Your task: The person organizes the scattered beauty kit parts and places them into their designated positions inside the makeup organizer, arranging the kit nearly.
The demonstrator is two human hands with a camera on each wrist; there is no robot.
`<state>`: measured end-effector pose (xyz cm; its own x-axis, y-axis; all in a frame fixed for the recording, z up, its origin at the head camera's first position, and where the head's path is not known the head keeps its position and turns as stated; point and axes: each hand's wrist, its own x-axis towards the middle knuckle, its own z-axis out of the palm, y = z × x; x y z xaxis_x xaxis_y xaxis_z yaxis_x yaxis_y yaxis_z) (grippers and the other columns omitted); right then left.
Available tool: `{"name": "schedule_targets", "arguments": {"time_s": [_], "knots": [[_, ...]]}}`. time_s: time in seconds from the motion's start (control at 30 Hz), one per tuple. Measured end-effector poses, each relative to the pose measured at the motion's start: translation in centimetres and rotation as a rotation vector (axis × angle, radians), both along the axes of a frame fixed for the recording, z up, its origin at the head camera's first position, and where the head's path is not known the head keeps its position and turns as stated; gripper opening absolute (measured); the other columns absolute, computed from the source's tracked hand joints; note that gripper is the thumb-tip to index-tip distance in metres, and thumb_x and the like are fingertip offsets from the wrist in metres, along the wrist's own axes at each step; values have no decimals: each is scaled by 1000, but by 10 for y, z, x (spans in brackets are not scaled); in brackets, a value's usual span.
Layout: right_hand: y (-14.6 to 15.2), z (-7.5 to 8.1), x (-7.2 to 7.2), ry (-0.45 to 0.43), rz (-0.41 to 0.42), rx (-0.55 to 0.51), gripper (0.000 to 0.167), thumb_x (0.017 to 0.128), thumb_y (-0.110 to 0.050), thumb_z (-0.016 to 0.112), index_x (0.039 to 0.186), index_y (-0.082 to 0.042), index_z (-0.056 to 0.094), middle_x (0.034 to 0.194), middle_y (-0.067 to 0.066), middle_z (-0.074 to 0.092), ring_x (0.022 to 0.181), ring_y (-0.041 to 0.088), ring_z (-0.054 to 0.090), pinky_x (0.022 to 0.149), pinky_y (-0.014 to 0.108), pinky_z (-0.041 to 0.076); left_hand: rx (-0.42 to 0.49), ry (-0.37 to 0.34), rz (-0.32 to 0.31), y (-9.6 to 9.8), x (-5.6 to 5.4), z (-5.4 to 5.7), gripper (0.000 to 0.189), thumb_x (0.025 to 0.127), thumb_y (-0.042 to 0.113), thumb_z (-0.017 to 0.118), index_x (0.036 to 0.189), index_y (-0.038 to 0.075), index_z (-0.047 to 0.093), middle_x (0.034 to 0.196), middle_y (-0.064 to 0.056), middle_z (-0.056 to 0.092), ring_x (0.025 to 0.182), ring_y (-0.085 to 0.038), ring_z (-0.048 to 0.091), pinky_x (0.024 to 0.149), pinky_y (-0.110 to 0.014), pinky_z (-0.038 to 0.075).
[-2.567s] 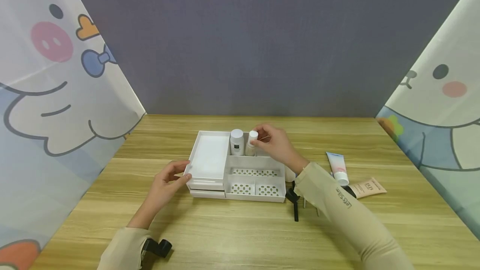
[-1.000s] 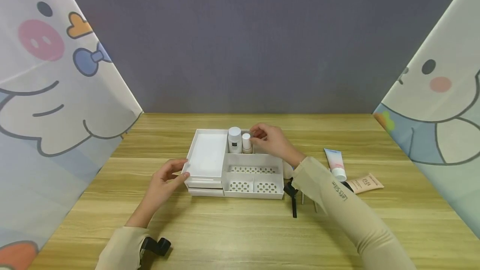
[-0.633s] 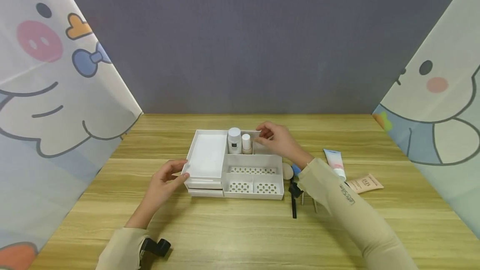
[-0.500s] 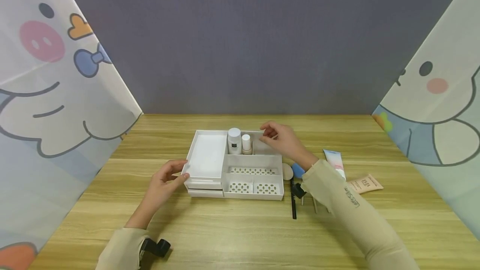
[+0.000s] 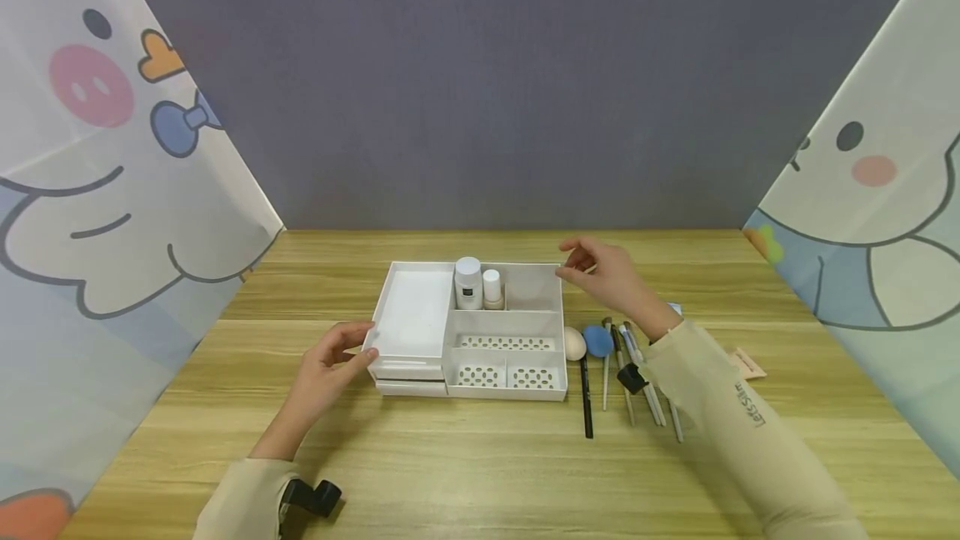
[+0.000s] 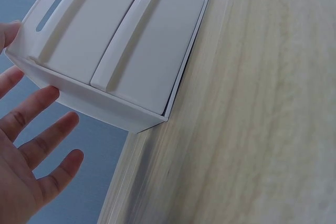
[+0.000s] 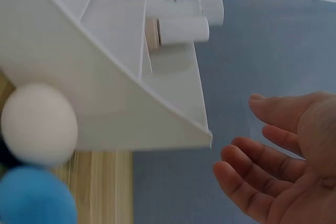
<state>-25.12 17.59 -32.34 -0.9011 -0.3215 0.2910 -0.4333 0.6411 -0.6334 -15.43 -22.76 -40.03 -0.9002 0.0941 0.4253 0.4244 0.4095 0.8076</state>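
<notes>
White organizer [image 5: 411, 307], long axis left to right

Compartmented, it sits on the desk [image 5: 450, 473], drawers [image 6: 163, 40] facing the near side. The left grip [image 5: 330, 361], fingers spread, touches its left side; the right grip [image 5: 606, 275], half-open and empty, hangs near its back right corner.

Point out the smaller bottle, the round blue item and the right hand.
Smaller bottle [image 5: 492, 287], head view, white cap.
Round blue item [image 5: 598, 341], head view, its middle.
Right hand [image 5: 609, 275], head view, middle of hand.

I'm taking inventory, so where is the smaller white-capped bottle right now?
In the head view, the smaller bottle stands in the back row of the white organizer, just right of the larger white bottle.
</notes>
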Motion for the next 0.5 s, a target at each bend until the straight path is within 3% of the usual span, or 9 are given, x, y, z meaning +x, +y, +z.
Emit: {"name": "schedule_targets", "arguments": {"time_s": [0.5], "knots": [[63, -2, 4, -49, -90, 35, 42, 97, -18, 67, 130, 5, 54, 102, 17, 66, 89, 31, 63, 75, 39, 49, 3, 2, -2, 0, -1, -1, 31, 91, -3, 68, 121, 1, 64, 121, -20, 64, 103, 3, 59, 78, -23, 49]]}}
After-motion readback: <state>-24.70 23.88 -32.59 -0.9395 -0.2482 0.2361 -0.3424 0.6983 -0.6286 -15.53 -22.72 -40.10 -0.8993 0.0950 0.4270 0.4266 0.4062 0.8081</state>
